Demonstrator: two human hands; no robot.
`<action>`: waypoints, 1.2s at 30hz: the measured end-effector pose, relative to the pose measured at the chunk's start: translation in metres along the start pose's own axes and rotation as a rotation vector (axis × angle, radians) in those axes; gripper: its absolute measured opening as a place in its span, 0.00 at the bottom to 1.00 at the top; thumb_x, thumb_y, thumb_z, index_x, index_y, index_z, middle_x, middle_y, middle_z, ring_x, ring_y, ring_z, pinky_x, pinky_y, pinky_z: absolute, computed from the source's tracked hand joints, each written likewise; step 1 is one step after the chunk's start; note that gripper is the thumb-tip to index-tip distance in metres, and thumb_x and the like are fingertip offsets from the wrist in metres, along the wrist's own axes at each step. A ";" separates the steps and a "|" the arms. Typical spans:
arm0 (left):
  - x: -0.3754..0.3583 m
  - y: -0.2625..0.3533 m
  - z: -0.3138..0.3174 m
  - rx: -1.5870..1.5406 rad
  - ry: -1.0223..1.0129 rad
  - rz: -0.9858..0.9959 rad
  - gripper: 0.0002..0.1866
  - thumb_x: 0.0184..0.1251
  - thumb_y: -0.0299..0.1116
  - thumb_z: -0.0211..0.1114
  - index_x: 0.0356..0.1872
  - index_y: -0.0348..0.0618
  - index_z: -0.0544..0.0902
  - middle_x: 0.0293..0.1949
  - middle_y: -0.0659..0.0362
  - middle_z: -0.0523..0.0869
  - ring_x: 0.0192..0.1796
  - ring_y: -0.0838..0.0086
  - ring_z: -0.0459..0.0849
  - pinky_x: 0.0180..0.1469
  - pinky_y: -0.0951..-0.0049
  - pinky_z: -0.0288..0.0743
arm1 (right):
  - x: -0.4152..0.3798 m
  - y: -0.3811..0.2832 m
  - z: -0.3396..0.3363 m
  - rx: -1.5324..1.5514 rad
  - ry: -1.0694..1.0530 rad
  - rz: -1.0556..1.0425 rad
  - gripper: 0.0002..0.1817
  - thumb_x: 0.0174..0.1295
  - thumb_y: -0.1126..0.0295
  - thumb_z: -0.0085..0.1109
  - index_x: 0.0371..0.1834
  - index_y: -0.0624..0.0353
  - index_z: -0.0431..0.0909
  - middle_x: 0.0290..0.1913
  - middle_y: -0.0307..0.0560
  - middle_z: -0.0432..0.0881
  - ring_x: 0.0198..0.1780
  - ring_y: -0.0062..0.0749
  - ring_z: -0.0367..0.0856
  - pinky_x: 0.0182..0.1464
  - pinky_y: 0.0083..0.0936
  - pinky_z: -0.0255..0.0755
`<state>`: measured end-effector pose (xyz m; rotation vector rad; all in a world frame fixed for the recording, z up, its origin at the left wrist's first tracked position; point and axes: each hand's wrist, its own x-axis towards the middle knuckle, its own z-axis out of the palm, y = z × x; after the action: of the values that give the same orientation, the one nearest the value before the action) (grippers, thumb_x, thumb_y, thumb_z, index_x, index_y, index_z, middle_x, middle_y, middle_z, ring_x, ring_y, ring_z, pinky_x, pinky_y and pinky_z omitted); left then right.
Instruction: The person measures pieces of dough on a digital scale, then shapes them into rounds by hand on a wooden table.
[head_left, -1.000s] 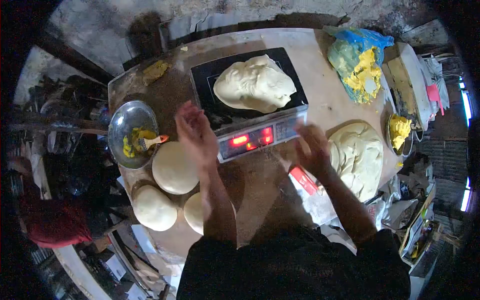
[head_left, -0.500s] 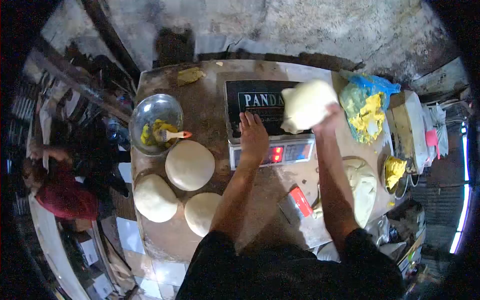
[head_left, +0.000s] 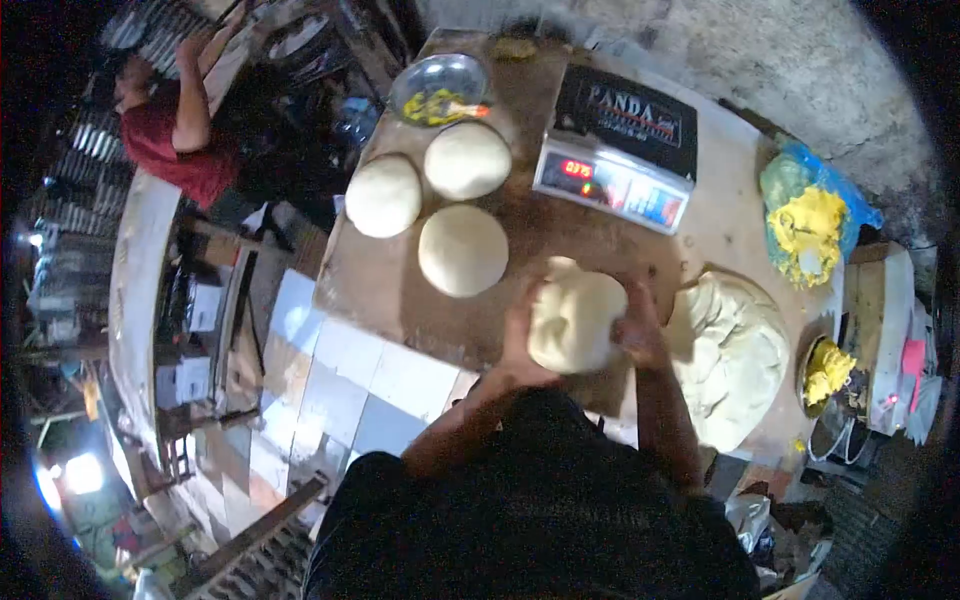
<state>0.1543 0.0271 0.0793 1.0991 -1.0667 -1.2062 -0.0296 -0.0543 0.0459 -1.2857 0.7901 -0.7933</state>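
Observation:
A pale lump of dough (head_left: 575, 318) lies on the brown table (head_left: 390, 285) close to my body. My left hand (head_left: 518, 345) cups its left side and my right hand (head_left: 638, 325) presses its right side. Three smooth round dough balls (head_left: 463, 250) (head_left: 467, 160) (head_left: 383, 195) rest on the table to the left. Behind the lump stands a black digital scale (head_left: 620, 150) with a red display and a bare platform. A large mass of dough (head_left: 730, 355) spreads to the right of my right hand.
A metal bowl (head_left: 440, 90) with yellow fat and a brush sits at the table's far end. A blue bag of yellow fat (head_left: 810, 220) and a small bowl of it (head_left: 825, 370) are at the right. A person in red (head_left: 170, 140) is at the upper left.
My right hand lifted the dough lump off the scale and brought it down onto the table near me. My left hand left the scale and joined it. My view swung left.

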 end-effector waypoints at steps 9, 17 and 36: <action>-0.098 0.052 -0.190 0.201 0.498 0.401 0.32 0.42 0.47 0.76 0.46 0.35 0.79 0.41 0.54 0.84 0.43 0.69 0.84 0.49 0.68 0.78 | 0.003 -0.106 0.053 -0.399 -0.319 -0.300 0.35 0.44 0.60 0.71 0.59 0.51 0.72 0.64 0.50 0.68 0.64 0.37 0.68 0.62 0.41 0.65; -0.051 0.061 -0.208 0.547 0.141 0.483 0.20 0.47 0.34 0.67 0.42 0.36 0.77 0.36 0.56 0.82 0.39 0.68 0.82 0.45 0.68 0.77 | -0.003 0.113 -0.062 -1.471 0.579 0.583 0.53 0.29 0.38 0.76 0.63 0.49 0.68 0.53 0.53 0.79 0.55 0.49 0.77 0.55 0.40 0.72; 0.143 -0.063 0.100 1.451 -0.254 0.359 0.54 0.40 0.54 0.72 0.70 0.39 0.59 0.69 0.31 0.50 0.72 0.36 0.48 0.71 0.40 0.43 | -0.512 0.152 -0.023 -0.659 2.114 0.128 0.24 0.55 0.71 0.64 0.55 0.63 0.69 0.45 0.49 0.78 0.43 0.37 0.78 0.50 0.30 0.71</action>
<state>0.0552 -0.1240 0.0372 1.6700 -2.3403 -0.1056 -0.3005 0.3895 -0.0756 -0.3837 2.8968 -1.7724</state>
